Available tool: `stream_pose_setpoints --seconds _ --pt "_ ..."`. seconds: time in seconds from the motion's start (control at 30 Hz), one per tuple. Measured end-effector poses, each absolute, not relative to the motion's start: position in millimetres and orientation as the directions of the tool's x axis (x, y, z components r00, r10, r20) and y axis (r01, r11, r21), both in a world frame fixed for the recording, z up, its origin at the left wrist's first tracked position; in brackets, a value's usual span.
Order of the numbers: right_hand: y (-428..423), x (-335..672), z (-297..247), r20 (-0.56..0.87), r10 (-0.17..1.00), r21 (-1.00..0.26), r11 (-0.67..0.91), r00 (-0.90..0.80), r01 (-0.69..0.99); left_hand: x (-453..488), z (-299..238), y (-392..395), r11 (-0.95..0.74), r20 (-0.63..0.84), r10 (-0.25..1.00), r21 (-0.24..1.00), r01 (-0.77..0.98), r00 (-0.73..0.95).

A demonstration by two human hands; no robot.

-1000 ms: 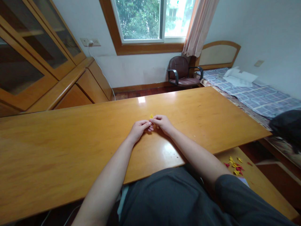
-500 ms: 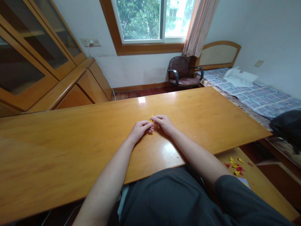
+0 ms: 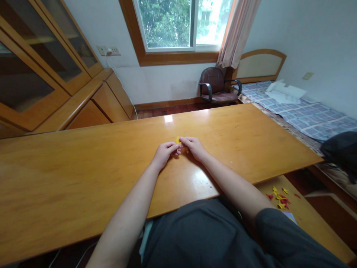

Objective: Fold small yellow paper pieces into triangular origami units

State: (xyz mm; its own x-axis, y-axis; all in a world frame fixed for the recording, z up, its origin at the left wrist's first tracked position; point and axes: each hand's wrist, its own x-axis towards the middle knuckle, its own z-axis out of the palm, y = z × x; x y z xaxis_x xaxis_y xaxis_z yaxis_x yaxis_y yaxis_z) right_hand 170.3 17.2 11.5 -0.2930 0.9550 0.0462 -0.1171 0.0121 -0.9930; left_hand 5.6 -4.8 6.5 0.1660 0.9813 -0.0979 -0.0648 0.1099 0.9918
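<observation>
A small piece of folded yellow paper [image 3: 177, 140] is pinched between my two hands, just above the wooden table [image 3: 97, 167]. My left hand [image 3: 166, 153] grips its lower left side with thumb and fingers pressed together. On the other side, my right hand [image 3: 193, 146] holds it between thumb and forefinger. The fingers cover much of the paper, so its full shape cannot be made out.
On a lower wooden surface at the right lie several small yellow and red folded paper pieces [image 3: 282, 200]. A brown armchair [image 3: 213, 83] stands beyond the table, beside a bed [image 3: 301, 111]. A dark bag [image 3: 341, 152] rests on the bed's near end. Glass-doored cabinets [image 3: 52, 56] line the left.
The yellow paper has turned between my fingers and shows a broader face. My left hand has shifted very slightly up and left; both hands keep their pinch.
</observation>
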Motion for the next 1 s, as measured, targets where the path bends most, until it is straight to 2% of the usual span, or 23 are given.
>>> stream_pose_setpoints --seconds 0.2,0.3,0.5,1.0 --pt "18.7 173.7 10.9 0.051 0.938 -0.992 0.009 -0.344 -0.123 5.2 4.8 -3.6 0.12 -0.103 0.983 0.987 -0.106 0.154" --pt "18.7 174.1 10.8 0.052 0.947 -0.992 0.013 -0.318 -0.126 4.4 6.0 -4.5 0.129 -0.111 0.976 0.988 -0.086 0.186" --pt "17.8 173.9 12.4 0.053 0.95 -0.992 0.015 -0.307 -0.126 2.1 7.7 -4.8 0.16 -0.118 0.964 0.974 -0.163 0.236" --pt "18.3 171.3 11.9 0.103 0.962 -0.991 0.077 -0.252 -0.111 1.0 1.1 -3.5 0.063 -0.045 0.972 0.996 -0.07 0.229"
